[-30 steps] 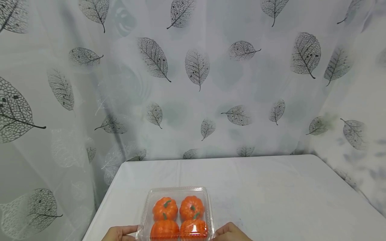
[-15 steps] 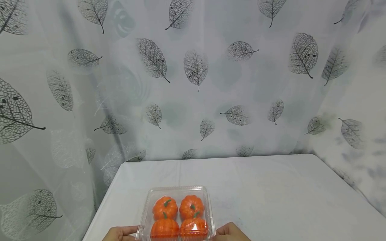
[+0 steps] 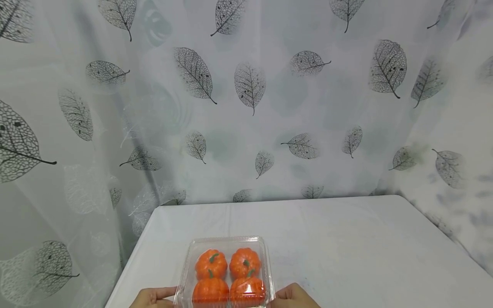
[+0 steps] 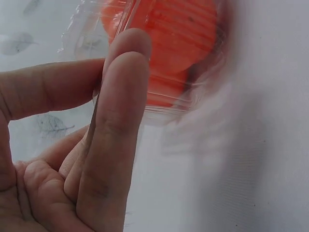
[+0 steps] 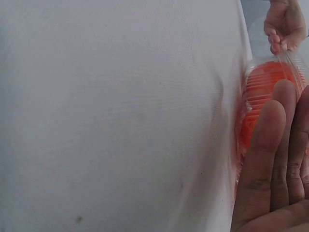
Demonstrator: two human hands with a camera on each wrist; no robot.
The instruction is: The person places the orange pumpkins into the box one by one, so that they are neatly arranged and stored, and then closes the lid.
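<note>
A white-covered table [image 3: 346, 248] carries a clear plastic box [image 3: 227, 244] of four orange pumpkins [image 3: 211, 264] near its front edge.

Only the two bare hands of the person show. The left hand [image 3: 151, 297] and the right hand [image 3: 293, 296] appear at the bottom edge of the head view, cut off before the wrists. Neither hand wears a glove, ring, watch or strap (no sleeve cuff reaches into any view). In the left wrist view the fingers [image 4: 116, 125] are seen close up, with plain knuckle creases. In the right wrist view the fingers [image 5: 263, 159] are likewise bare, and the far hand's fingernails look short and unpainted.
</note>
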